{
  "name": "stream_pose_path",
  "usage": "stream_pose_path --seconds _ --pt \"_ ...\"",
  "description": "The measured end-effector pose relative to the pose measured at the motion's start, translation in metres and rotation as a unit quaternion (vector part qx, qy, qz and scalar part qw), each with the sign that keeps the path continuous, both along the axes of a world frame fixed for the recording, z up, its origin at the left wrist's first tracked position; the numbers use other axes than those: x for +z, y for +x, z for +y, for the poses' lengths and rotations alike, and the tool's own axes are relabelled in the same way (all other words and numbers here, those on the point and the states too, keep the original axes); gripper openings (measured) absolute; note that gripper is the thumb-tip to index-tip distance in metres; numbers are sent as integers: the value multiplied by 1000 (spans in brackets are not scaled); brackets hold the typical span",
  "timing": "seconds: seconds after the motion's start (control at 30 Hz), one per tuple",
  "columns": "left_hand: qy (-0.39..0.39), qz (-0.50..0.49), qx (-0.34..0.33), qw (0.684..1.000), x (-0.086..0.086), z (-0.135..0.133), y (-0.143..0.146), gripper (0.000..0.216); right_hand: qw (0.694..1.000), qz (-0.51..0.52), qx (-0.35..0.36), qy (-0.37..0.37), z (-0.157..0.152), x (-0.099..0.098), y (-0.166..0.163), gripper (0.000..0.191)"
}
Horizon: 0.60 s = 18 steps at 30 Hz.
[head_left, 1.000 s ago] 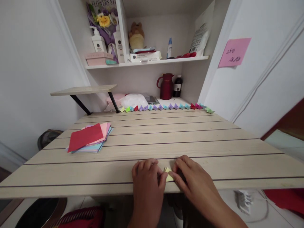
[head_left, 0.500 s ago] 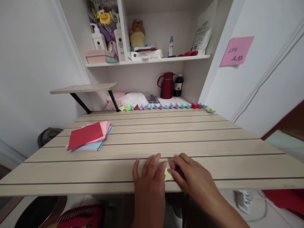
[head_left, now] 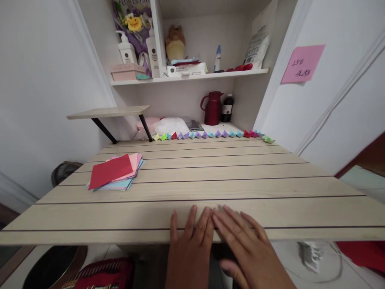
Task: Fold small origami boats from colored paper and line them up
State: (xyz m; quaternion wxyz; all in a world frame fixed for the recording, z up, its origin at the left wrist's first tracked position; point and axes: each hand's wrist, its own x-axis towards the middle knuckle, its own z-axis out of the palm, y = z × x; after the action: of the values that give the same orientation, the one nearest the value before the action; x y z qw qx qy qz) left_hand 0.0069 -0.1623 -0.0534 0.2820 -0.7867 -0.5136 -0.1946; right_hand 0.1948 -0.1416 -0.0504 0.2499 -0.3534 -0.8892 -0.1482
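My left hand lies flat at the front edge of the wooden desk, its fingers stretched out and spread. My right hand rests flat right beside it, fingers extended and slanting inward, so the index fingertips of the two hands meet. No paper shows between or around the fingers; the small yellow piece seen earlier is hidden, and I cannot tell how it lies beneath them.
A stack of coloured paper with a red sheet on top lies at the left. Small folded paper shapes line the back edge. Behind them stand a dark red jug and a dark bottle. A small raised shelf stands back left.
My right hand has gone from a pinch at the yellow paper to lying flat with straight fingers. Both hands have closed in over the paper, which no longer shows. The view has shifted slightly.
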Motion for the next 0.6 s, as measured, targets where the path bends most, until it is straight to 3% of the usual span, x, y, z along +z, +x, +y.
stream_pose_path --seconds 0.23,0.43,0.6 --pt "74 -103 -24 992 -12 1 11 38 998 -16 -23 59 -3 -19 -4 57" --pt "80 -95 -125 984 -8 1 -6 36 997 62 -5 46 -2 -24 -4 48" --pt "70 -155 -166 971 -2 0 -11 34 987 155 19 29 -4 -22 -14 28"
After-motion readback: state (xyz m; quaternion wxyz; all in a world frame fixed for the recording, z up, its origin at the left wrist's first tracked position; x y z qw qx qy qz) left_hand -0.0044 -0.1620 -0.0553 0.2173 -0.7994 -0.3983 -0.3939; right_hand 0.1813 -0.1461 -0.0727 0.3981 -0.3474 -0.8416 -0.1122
